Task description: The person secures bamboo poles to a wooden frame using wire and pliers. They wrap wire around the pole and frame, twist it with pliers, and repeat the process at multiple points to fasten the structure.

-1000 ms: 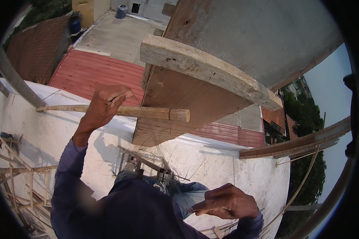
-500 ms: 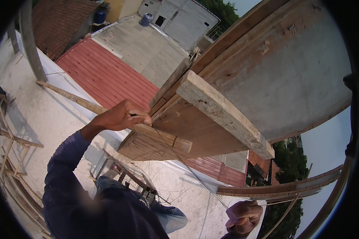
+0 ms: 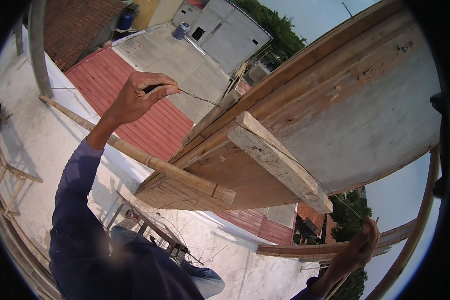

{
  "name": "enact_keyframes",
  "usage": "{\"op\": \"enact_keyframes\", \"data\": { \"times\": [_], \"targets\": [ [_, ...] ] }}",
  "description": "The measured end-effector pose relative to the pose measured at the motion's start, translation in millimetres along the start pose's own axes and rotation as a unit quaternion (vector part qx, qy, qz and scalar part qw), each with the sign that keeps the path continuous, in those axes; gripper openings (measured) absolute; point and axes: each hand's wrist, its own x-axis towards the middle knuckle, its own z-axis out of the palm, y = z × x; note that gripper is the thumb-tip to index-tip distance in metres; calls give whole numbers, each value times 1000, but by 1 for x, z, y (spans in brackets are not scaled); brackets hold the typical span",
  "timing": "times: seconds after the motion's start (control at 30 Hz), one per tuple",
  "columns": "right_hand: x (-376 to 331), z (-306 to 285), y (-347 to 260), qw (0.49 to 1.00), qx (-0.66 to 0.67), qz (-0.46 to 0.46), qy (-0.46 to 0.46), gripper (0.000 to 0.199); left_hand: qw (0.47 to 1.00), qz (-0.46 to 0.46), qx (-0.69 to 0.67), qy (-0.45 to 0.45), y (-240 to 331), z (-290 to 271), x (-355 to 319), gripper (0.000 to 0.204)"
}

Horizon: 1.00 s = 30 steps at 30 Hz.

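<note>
Two hands show: the left hand, left of upper centre, pinches a thin wire, strands too fine to count; the right hand, lower right, grips it too. Its long axis slants down rightward between them, along one wooden block above one bamboo pole.

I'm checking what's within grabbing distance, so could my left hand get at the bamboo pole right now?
Probably yes: the bamboo pole passes behind the left hand's wrist, with nothing visibly blocking it, though depth is uncertain. Its fingers pinch thin wire, which could hinder grabbing.
</note>
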Motion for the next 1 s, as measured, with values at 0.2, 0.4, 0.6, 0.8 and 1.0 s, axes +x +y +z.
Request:
{"op": "enact_keyframes", "data": {
  "times": [0.2, 0.4, 0.6, 0.8, 1.0],
  "targets": [
    [7, 4, -72, 970, 44, -190, -145, 26, 990, -118, -22, 75, -78, 60, 128, 42],
    [12, 51, -137, 931, 121, -213, -272, 27, 981, -158, -78, 80, -120, 161, 234, 44],
    [5, 100, -140, 915, 127, -139, -355, 29, 989, -131, -67, 29, -174, 213, 277, 33],
    [-13, 139, -136, 907, 187, -175, -333, 31, 938, -302, -170, 0, -192, 237, 265, 30],
    [-40, 166, -123, 896, 242, -146, -342, 31, 973, -176, -92, -116, -215, 231, 247, 16]
  ]
}}
